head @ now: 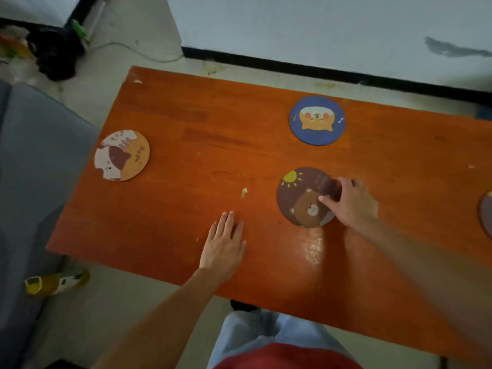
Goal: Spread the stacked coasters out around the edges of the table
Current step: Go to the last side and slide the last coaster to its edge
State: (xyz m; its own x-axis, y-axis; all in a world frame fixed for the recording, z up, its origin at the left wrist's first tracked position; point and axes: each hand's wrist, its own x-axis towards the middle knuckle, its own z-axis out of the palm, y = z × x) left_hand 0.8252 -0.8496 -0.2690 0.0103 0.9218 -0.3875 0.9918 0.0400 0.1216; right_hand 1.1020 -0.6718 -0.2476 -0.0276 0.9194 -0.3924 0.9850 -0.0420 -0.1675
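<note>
Surroundings of the orange-brown wooden worktop [186, 123], seen from above. A pale crumb [244, 192] lies near the middle of the worktop, and a glossy reflection [315, 247] marks its near part. Beyond the far edge, a white wall [306, 25] with a black skirting strip [332, 71] meets the pale floor [149, 35]; a grey smudge [452, 49] marks the wall at right. A thin light cable [138, 53] trails across the floor toward a dark heap [54, 53] at upper left, beside a green item [79, 30] too blurred to identify. A grey upholstered seat [34, 161] fills the left side. Below it on the floor lies a yellow-and-white object [56, 283].
</note>
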